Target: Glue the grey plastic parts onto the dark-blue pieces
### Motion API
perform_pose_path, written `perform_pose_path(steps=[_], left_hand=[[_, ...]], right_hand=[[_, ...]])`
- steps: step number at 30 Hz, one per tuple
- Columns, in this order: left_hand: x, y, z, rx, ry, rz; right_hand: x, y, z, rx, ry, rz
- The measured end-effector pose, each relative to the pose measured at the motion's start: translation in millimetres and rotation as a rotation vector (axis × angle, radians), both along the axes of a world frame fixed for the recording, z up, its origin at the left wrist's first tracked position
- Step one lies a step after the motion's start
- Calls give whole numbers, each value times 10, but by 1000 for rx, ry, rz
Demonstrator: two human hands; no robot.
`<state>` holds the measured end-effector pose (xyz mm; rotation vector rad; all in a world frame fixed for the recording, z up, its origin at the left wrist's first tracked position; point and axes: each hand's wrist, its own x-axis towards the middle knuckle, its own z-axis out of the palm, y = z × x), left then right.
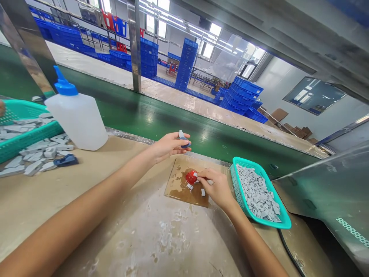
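Observation:
My left hand (168, 148) is raised over the bench, its fingers closed on a dark blue plastic part (185, 143) with a light grey piece (181, 134) at its top. Lower and to the right, my right hand (216, 184) pinches a small light grey plastic piece (195, 174) against a small red dish (190, 177). The dish sits on a wet brown board (177, 194). Loose grey pieces lie on that board, one (203, 192) beneath my right fingers and another (190, 186) just in front of the dish.
A green basket (236, 188) of small grey pieces stands at right. On the left are a white squeeze bottle (77, 119) with a blue cap, a heap of longer grey parts (37, 156) with a dark blue part (66, 160), and another green basket (31, 138). A green conveyor belt (161, 119) runs behind.

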<state>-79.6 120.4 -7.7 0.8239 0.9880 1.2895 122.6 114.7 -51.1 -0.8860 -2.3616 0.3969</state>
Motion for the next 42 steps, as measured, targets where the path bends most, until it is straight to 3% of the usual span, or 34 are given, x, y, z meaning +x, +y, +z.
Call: perform_pose_path(steps=[8,18,24,34,42], left_hand=[[19,10,-18,13,-58,7],[26,9,-63,39,85,-42],[38,10,-65,54,119,-42],[208,-94,-29,115,315,-185],[358,-206,24,122,356,-291]], right_hand=[[10,-1,-19,62,23,11],[-32,-50,61,205,113,-53],[-30,-52,78,150,87,-29],[53,-142,359,4,466,-154],[102,-93,317,-20,442,-140]])
